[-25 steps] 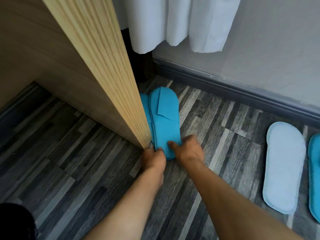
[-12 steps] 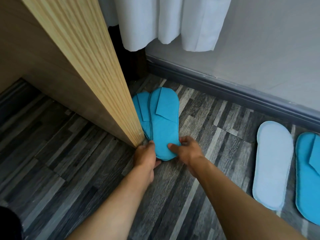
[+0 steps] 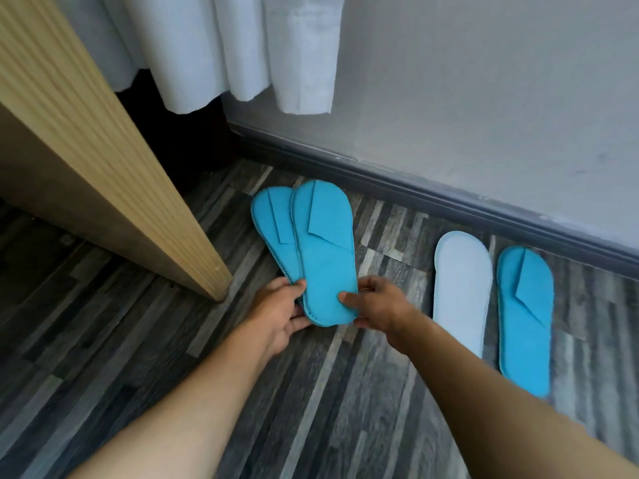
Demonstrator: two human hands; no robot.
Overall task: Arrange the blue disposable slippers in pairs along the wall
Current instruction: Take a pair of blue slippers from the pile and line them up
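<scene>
Two flat blue slippers overlap on the floor near the wooden panel. The upper blue slipper [image 3: 325,257] lies partly over the lower blue slipper [image 3: 275,233]. My left hand [image 3: 278,311] grips the heel end of the lower one. My right hand [image 3: 375,305] pinches the heel of the upper one, thumb on top. To the right, a slipper lying pale sole up [image 3: 461,288] and a blue slipper lying face up [image 3: 525,316] rest side by side, toes toward the wall.
A light wooden panel [image 3: 103,160] stands at the left, its corner close to my left hand. White fabric [image 3: 242,50] hangs above. A dark skirting board [image 3: 449,202] runs along the grey wall. The floor is grey wood-pattern planks.
Both hands have pulled the two overlapped slippers out from beside the wooden panel, toward me and to the right. The lower slipper now shows far more. The view has shifted right.
</scene>
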